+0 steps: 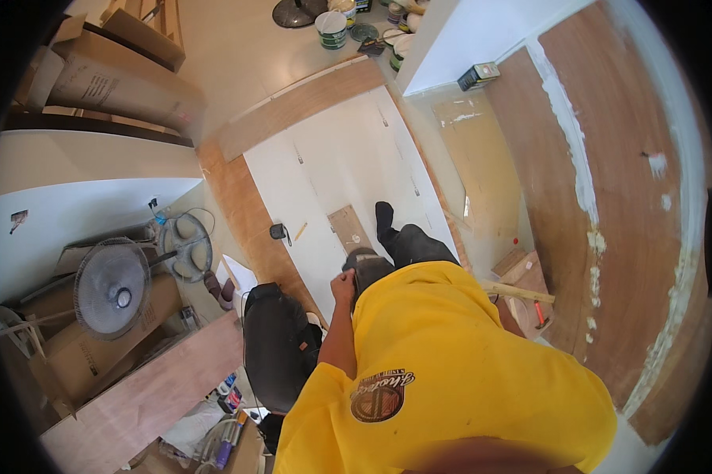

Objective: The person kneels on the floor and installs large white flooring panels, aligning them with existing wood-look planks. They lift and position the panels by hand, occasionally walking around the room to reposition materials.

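My left hand [343, 284] is beside my left leg, against dark cloth [369, 271] at the knee. Its fingers look bent and closed, but whether they grip the cloth or something else is hidden. Only part of my right arm [510, 320] shows past my yellow shirt [466, 347]; the right hand is out of sight. My black-socked foot [384, 217] rests on a large white sheet [332, 170]. A small brown wood offcut [346, 225] lies on that sheet. To its left are a black tape measure [278, 231] and a yellow pencil [300, 231].
A wooden board [308, 107] borders the sheet's far end. Left stand a dusty fan [112, 288], cardboard boxes [111, 83] and a black bag [277, 340]. Tubs [331, 30] sit at the back. A hammer [541, 314] and wood strip [518, 292] are at right.
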Motion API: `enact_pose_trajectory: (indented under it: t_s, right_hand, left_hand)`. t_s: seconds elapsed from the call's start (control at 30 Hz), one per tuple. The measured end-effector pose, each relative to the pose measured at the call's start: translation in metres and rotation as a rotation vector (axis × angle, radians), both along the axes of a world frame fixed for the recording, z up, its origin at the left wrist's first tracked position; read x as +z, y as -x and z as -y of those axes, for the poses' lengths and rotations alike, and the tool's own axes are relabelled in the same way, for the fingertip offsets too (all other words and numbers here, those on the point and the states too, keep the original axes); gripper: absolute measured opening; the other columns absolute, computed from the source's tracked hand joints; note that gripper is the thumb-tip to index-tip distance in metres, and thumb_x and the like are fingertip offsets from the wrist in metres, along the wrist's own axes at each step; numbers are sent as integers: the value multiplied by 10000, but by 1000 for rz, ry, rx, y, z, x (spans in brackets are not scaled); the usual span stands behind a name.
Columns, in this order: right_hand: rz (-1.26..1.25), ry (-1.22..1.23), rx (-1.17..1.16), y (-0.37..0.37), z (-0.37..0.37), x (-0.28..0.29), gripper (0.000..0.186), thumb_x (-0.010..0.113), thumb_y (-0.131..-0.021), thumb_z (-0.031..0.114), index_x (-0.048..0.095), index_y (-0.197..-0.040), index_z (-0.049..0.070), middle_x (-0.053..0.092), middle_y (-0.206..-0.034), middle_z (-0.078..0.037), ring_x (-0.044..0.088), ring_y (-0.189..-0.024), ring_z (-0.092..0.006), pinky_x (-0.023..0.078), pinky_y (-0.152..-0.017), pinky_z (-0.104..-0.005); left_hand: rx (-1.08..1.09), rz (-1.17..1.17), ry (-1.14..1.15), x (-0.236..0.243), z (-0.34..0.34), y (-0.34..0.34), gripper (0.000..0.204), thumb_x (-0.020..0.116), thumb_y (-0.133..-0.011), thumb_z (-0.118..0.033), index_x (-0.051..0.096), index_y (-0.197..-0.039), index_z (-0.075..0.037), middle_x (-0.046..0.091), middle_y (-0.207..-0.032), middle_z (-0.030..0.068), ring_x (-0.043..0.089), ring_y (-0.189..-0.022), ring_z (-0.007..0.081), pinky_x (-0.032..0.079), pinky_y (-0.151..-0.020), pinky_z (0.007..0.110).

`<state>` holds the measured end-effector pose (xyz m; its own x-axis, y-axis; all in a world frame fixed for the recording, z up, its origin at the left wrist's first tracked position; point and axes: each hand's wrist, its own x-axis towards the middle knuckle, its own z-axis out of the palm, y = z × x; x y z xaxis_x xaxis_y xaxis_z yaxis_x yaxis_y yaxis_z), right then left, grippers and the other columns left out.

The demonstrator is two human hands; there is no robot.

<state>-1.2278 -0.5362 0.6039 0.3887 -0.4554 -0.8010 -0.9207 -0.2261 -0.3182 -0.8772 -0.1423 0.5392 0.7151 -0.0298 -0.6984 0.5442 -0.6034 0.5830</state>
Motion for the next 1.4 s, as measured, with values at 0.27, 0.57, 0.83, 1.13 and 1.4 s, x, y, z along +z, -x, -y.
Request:
enact_pose_trajectory:
  t_s: [0.27, 0.57, 0.83, 1.13, 1.4]
  right_hand:
    - [264, 308, 81, -295, 163, 33, 334, 572, -889, 174, 613, -1134, -49, 688, -914, -143, 665, -793, -204, 518, -723, -324]
    - [120, 80, 146, -429, 128, -10, 357, 612, -880, 210, 611, -1160, -12, 690, -932, -131, 666, -774, -217, 520, -722, -339]
    - [125, -117, -57, -482, 88, 34, 235, 662, -836, 219, 695, -932, 6, 696, -872, -101, 642, -814, -177, 502, -714, -304]
    - [81, -90, 288, -677, 145, 10, 294, 660, -834, 169, 661, -1027, -53, 683, -919, -147, 650, -804, -214, 536, -697, -327]
    - [281, 17, 409, -866, 172, 25, 344, 614, -816, 227, 669, -1027, -39, 685, -984, -227, 668, -912, -329, 523, -830, -375]
  left_hand:
    - [-40, 106, 47, 42, 39, -134, 239, 692, -835, -247, 733, -915, -26, 719, -860, 145, 690, -779, 280, 519, -744, 373]
    - [-57, 55, 46, -3, 28, -285, 214, 698, -819, -208, 737, -928, -28, 719, -891, 155, 694, -808, 264, 523, -748, 361]
    - [739, -302, 283, 1, -2, -314, 239, 661, -873, -224, 710, -846, 9, 684, -773, 74, 619, -733, 140, 508, -635, 309]
    - [-115, -127, -43, -28, 14, -356, 550, 448, -888, -499, 682, -780, -13, 669, -829, 228, 664, -795, 382, 510, -738, 485]
    - [217, 225, -253, 14, 71, -409, 239, 636, -835, -268, 739, -862, -54, 701, -861, 181, 676, -805, 357, 527, -772, 428]
